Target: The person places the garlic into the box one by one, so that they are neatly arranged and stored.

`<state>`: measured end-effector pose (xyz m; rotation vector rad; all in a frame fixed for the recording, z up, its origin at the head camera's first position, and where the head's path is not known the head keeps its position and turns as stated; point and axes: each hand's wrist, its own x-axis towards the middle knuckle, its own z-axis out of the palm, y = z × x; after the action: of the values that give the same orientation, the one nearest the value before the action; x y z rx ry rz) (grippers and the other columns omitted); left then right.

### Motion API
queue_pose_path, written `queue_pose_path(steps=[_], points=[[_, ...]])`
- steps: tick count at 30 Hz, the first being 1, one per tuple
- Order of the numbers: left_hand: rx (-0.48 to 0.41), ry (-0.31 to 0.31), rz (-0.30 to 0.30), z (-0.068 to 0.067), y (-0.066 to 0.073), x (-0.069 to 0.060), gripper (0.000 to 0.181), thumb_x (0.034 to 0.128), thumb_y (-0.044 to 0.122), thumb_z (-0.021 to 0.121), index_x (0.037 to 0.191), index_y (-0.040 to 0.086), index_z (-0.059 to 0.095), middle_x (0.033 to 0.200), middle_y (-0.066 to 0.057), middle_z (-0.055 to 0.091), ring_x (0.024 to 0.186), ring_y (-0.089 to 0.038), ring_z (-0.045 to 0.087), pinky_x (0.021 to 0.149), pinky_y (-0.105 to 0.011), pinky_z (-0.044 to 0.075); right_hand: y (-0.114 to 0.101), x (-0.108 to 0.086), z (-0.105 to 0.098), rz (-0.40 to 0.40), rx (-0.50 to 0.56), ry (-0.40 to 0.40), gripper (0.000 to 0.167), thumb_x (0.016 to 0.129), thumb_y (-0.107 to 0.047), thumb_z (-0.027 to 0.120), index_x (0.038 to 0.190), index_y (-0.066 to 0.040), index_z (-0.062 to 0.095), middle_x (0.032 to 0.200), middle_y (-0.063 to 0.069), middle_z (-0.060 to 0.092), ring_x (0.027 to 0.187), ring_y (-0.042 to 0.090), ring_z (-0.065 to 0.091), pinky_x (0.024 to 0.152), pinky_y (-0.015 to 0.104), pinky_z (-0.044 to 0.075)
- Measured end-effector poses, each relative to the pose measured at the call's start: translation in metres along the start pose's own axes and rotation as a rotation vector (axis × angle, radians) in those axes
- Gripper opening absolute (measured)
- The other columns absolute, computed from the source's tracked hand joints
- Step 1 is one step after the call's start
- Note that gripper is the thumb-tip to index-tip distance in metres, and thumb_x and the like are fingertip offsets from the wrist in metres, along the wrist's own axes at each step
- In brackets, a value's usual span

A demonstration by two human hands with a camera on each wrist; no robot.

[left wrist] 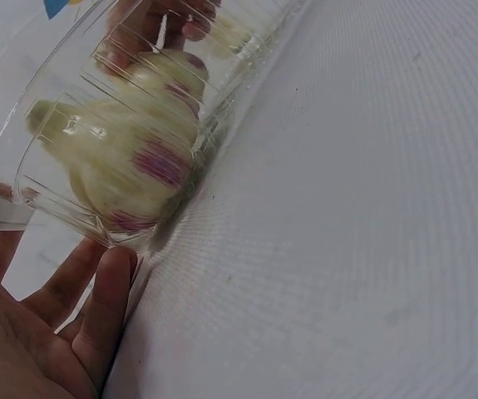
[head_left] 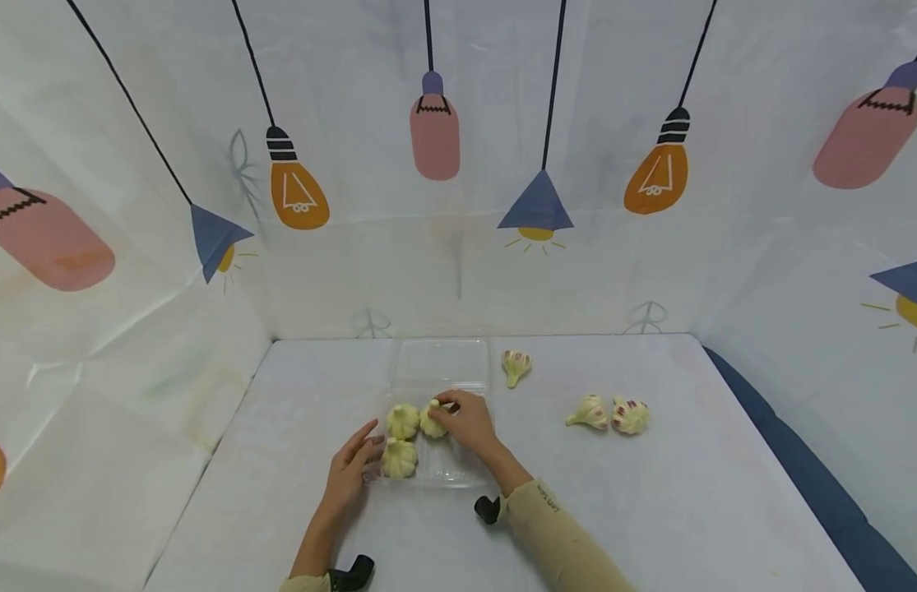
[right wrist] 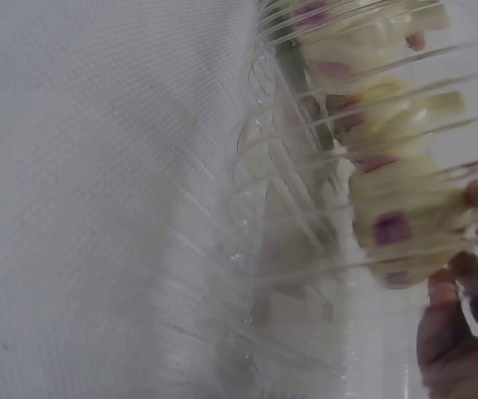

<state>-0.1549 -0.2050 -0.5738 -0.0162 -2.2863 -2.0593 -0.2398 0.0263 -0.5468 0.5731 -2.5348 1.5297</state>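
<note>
A clear plastic box with its lid folded back lies on the white table. Two garlic bulbs, one at the back and one in front, sit in its left side. The right hand pinches a third bulb by its stem, beside the back one inside the box; the right wrist view shows this bulb through the clear wall. At the box's left wall, the left hand rests its fingertips, fingers loosely extended; in the left wrist view this hand touches the wall near a bulb.
Right of the box, one garlic bulb lies near the back edge, and two more, one left and one right, lie side by side farther right. A patterned white sheet hangs behind the table.
</note>
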Motion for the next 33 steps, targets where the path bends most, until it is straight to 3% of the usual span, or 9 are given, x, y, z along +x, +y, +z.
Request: queue_pose_path(steps=[6,12,17,25,33], points=[[0.025,0.027,-0.006,0.0009,0.0040,-0.0056,0.044,0.1058,0.018,0.043,0.145,-0.001,0.042,0.125,-0.031,0.055,0.100,-0.020,0.064,0.072,-0.033,0.055,0.0028,-0.0004,0.0029,-0.012,0.000,-0.012,0.022,0.084,-0.021,0.078,0.102,-0.008,0.074,0.096,0.002,0.071,0.080,0.017,0.064,0.067,0.026,0.051],[0.009,0.010,0.040,-0.0005,0.0016,-0.0061,0.044,0.1059,0.017,0.043,0.145,-0.002,0.041,0.125,-0.033,0.055,0.099,-0.015,0.064,0.072,-0.033,0.055,0.0023,-0.0001,0.0033,0.010,-0.021,-0.015,0.021,0.085,-0.023,0.077,0.102,-0.010,0.074,0.096,-0.001,0.071,0.080,0.015,0.063,0.067,0.026,0.050],[0.013,0.007,0.033,-0.0001,0.0037,-0.0058,0.042,0.1057,0.014,0.043,0.144,-0.002,0.042,0.124,-0.032,0.055,0.097,-0.012,0.064,0.071,-0.035,0.055,0.0015,-0.0002,0.0027,0.016,-0.033,-0.017,0.021,0.085,-0.024,0.078,0.101,-0.010,0.075,0.095,-0.001,0.071,0.079,0.015,0.063,0.066,0.025,0.050],[0.046,0.037,-0.003,-0.0002,-0.0049,-0.0052,0.042,0.1052,0.022,0.045,0.144,0.005,0.047,0.124,-0.027,0.059,0.096,-0.009,0.064,0.072,-0.031,0.054,0.0024,-0.0015,0.0040,0.014,-0.014,-0.018,0.022,0.084,-0.023,0.078,0.101,-0.010,0.074,0.096,0.000,0.072,0.080,0.015,0.064,0.069,0.026,0.050],[0.042,0.036,0.031,0.0031,-0.0029,-0.0025,0.042,0.1053,0.021,0.045,0.143,0.003,0.047,0.122,-0.028,0.059,0.096,-0.010,0.064,0.072,-0.032,0.054,0.0017,0.0001,0.0004,0.000,-0.025,-0.002,0.022,0.082,-0.021,0.080,0.100,-0.009,0.074,0.095,0.001,0.072,0.078,0.015,0.064,0.067,0.026,0.050]])
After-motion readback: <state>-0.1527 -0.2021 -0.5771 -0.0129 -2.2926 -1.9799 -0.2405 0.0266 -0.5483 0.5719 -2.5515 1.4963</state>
